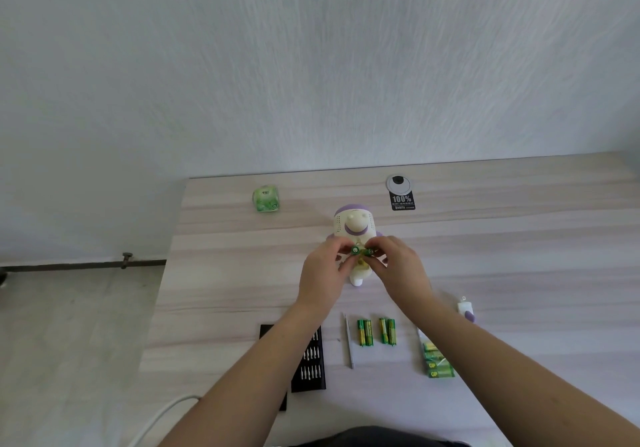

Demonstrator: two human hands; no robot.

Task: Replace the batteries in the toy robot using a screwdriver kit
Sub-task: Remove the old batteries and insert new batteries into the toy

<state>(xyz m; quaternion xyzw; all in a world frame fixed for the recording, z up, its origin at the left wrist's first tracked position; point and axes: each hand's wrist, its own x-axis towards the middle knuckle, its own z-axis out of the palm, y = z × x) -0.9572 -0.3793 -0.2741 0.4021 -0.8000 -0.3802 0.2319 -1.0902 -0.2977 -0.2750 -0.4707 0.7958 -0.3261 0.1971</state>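
A white and purple toy robot (354, 224) lies on the wooden table (519, 245), head pointing away from me. Both hands hover over its body. My left hand (323, 273) pinches a green battery (355, 250) by its end. Beside it, my right hand (398, 266) pinches a second green battery (369, 251). The robot's battery bay is mostly hidden behind the fingers. A slim grey screwdriver (349, 341) rests on the table near me. The black screwdriver kit (310, 363) with several bits lies open under my left forearm.
Two pairs of green batteries (365, 333) (387, 331) lie side by side right of the screwdriver. A green battery pack (437, 361) sits under my right forearm. A small white and purple cover (467, 310) lies at right. A green tissue pack (265, 198) stands at back left.
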